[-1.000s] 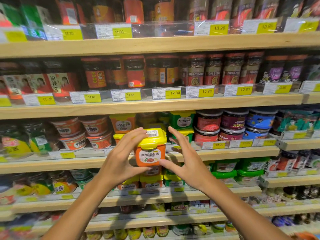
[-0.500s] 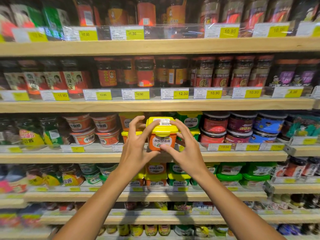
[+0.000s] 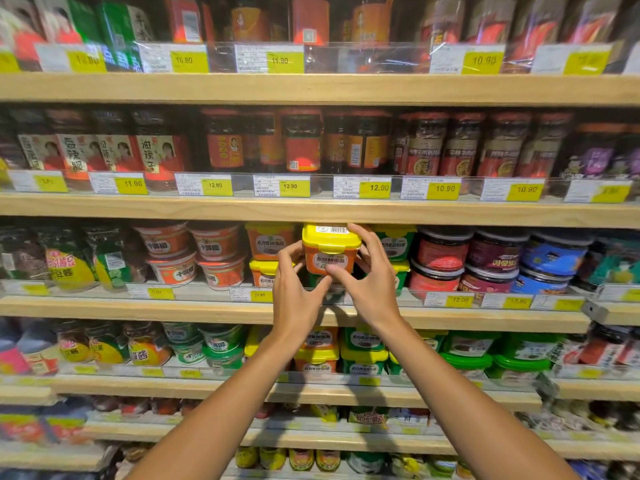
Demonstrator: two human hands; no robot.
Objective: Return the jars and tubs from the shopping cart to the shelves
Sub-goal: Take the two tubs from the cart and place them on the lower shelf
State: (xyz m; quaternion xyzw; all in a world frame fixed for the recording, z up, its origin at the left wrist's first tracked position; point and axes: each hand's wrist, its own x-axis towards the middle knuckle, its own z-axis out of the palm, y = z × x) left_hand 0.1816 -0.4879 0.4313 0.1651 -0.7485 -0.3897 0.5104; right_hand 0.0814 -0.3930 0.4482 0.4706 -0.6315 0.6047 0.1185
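An orange tub with a yellow lid (image 3: 330, 249) is held at the third shelf (image 3: 138, 304), just under the shelf board above. My left hand (image 3: 298, 292) grips its left side and bottom. My right hand (image 3: 369, 278) holds its right side, with the thumb across the label. The tub sits between stacked orange tubs (image 3: 268, 252) on the left and green tubs (image 3: 394, 244) on the right. What is directly beneath the tub is hidden by my hands.
Round red-and-white tubs (image 3: 194, 254) stand further left, dark round tubs (image 3: 467, 261) to the right. Tall jars (image 3: 301, 143) fill the shelf above behind a clear rail with yellow price tags. The shelf below holds more yellow- and green-lidded tubs (image 3: 363, 355).
Both hands carried the tub up and forward, from in front of the shelf edge into the gap between the orange and green tubs. The view also moved closer.
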